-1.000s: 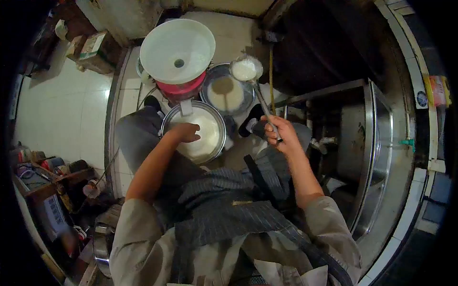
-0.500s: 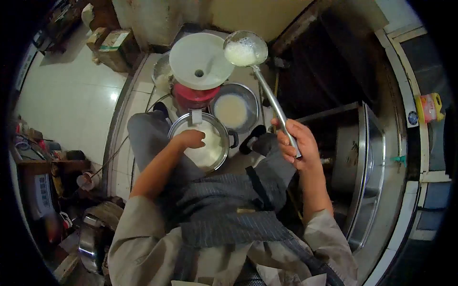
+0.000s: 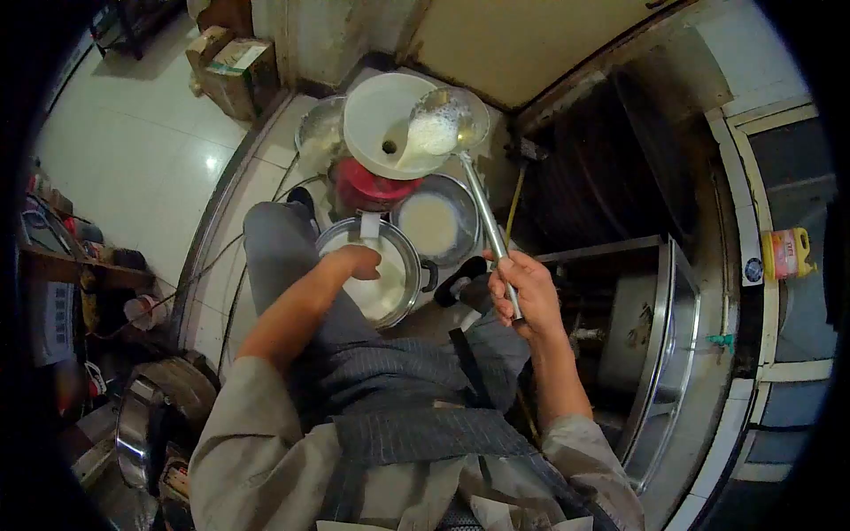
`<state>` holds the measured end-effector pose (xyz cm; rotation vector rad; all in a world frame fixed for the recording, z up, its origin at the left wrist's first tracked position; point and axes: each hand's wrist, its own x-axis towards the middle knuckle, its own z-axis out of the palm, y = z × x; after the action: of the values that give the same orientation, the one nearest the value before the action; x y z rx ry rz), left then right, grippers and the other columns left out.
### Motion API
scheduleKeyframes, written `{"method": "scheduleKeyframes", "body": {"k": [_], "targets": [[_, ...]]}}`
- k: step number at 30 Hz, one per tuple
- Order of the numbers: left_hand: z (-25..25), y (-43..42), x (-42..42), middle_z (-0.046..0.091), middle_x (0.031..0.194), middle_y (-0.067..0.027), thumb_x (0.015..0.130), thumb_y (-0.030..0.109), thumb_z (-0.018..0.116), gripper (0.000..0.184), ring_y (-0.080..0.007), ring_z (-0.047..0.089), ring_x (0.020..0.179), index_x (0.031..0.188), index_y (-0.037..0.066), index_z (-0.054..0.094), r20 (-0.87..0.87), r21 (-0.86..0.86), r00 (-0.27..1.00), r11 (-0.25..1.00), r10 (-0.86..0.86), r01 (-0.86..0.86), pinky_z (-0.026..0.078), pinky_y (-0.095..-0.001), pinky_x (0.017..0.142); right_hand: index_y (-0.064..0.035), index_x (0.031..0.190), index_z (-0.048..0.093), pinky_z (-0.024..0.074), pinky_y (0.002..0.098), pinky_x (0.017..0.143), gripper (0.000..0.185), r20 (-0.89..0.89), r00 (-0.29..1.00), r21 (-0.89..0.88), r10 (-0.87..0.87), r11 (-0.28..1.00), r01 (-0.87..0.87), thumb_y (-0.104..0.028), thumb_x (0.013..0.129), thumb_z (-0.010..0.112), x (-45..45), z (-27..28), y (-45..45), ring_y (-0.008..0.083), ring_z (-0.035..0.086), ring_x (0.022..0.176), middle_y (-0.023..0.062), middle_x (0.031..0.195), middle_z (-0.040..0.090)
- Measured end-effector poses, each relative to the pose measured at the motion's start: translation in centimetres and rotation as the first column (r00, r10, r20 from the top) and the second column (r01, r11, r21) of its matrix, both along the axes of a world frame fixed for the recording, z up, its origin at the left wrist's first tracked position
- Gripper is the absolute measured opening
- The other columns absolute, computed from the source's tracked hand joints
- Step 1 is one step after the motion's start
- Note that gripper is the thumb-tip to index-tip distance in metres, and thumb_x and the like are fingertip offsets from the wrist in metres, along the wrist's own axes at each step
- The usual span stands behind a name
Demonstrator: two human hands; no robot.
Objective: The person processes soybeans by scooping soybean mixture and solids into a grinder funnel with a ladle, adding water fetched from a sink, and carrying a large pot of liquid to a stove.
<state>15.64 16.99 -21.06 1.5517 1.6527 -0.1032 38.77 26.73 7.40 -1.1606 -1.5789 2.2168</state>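
Note:
My right hand (image 3: 524, 292) grips the metal handle of a large ladle (image 3: 481, 199). The ladle's bowl is tipped over a wide white hopper (image 3: 367, 111), and a pale, thick liquid (image 3: 432, 134) runs from its lip into it. A round hole shows in the hopper's floor, and a red machine body (image 3: 376, 184) sits below. My left hand (image 3: 356, 262) hovers over a steel pot (image 3: 418, 281) of white liquid, just below the machine's spout (image 3: 369, 225). Its fingers are curled, and what they may hold is hidden.
A metal basin (image 3: 471, 221) of creamy liquid stands right of the pot. Another bowl (image 3: 312, 124) is behind the hopper's left side. A steel-framed unit (image 3: 660, 327) is at right, cardboard boxes (image 3: 239, 80) at upper left. A cable (image 3: 232, 243) crosses the floor.
The ladle has moved left over the hopper and tilted, so its liquid now pours out. My right hand has come inward and lower. My left hand stays over the pot.

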Motion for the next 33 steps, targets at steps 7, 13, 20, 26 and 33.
{"method": "scheduleKeyframes", "body": {"k": [7,13,20,26,33], "targets": [[-0.6,0.2,0.0,0.062,0.115,-0.0154,0.084,0.039,0.057,0.046,-0.0342,0.058,0.108,0.116,0.007,0.06,-0.01,-0.009,1.0,1.0,-0.005,0.005,0.046,-0.0435,0.09,0.0029,0.115,0.051,0.0353,0.0237,0.033,0.028,0.032,0.999,0.039,0.001,0.999,-0.002,-0.018,0.096,0.049,0.1,-0.2,-0.1,0.0083,0.043,0.039,0.003,0.062,0.052],[-0.6,0.6,0.1,0.062,0.117,-0.0154,0.084,0.04,0.057,0.048,-0.0338,0.058,0.109,0.119,0.008,0.059,-0.028,-0.047,0.999,0.998,-0.035,0.034,0.046,-0.0431,0.091,0.0025,0.117,0.052,0.0358,0.0234,0.033,0.031,0.057,0.998,0.09,0.015,0.996,-0.02,-0.019,0.095,0.051,0.7,-0.8,0.2,0.0086,0.044,0.039,0.003,0.062,0.052],[-0.6,0.7,0.2,0.061,0.12,-0.0156,0.084,0.041,0.057,0.053,-0.0341,0.057,0.11,0.124,0.007,0.056,-0.02,-0.056,1.0,0.998,-0.013,0.012,0.045,-0.043,0.093,0.0025,0.115,0.054,0.0356,0.0235,0.035,0.03,0.199,0.98,0.241,0.014,0.968,-0.063,-0.017,0.092,0.055,0.8,-1.2,-0.3,0.0092,0.045,0.039,0.0046,0.063,0.054],[-1.2,0.9,0.3,0.062,0.118,-0.0155,0.084,0.04,0.057,0.051,-0.0339,0.058,0.109,0.122,0.007,0.058,-0.015,-0.032,1.0,0.999,-0.01,0.01,0.046,-0.043,0.093,0.0017,0.117,0.054,0.0367,0.0226,0.039,0.031,0.225,0.974,0.371,0.02,0.922,-0.105,-0.012,0.09,0.057,1.4,-2.5,-0.8,0.008,0.047,0.043,0.0034,0.066,0.054],[-0.5,0.7,0.4,0.064,0.111,-0.0182,0.081,0.033,0.056,0.041,-0.0348,0.061,0.103,0.109,0.004,0.064,0.008,0.023,0.999,0.999,0.04,-0.04,0.048,-0.0447,0.087,0.0019,0.123,0.051,0.0391,0.0238,0.042,0.036,0.191,0.981,0.417,-0.032,0.907,-0.052,-0.015,0.092,0.057,3.3,-4.6,-0.7,0.0086,0.047,0.045,0.0029,0.066,0.053]]}}
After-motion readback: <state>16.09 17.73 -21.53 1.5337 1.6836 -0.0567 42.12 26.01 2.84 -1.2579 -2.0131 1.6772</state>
